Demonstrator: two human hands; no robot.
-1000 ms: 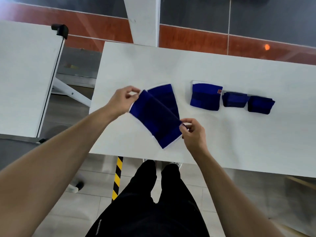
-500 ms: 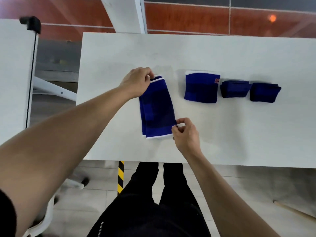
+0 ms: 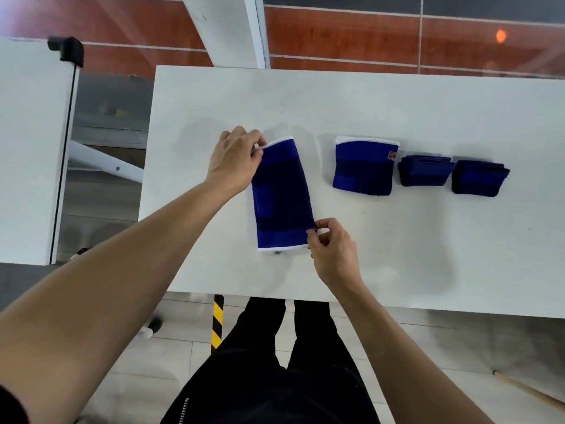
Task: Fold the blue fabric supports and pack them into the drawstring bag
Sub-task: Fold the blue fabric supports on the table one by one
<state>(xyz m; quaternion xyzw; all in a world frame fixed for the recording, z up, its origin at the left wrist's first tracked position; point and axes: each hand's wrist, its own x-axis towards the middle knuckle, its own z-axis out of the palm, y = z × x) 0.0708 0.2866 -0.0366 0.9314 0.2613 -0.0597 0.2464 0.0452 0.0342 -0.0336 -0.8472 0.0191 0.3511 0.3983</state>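
Currently: long blue support [image 3: 282, 197] lies flat on table [image 3: 397, 255], just left of three folded supports [image 3: 363, 168]. Grip: left hand [image 3: 235, 160] pinches far-left corner; right hand [image 3: 333, 250] pinches near-right corner by tag [image 3: 311, 231]. Risk: diagonal hold on stretchy knit, so fold may skew, edges misalign. Drawstring bag not in view.

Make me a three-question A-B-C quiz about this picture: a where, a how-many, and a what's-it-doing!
1. The long blue fabric support with white edges lies: A on the white table, B on the floor, C on a chair.
2. Blue fabric pieces on the table: A two, B four, C six.
3. The right hand is: A flat, B pinching the support's near corner, C waving.
A, it lies flat on the tabletop; B, one long, plus three folded supports beside it; B, fingertips grip the corner.
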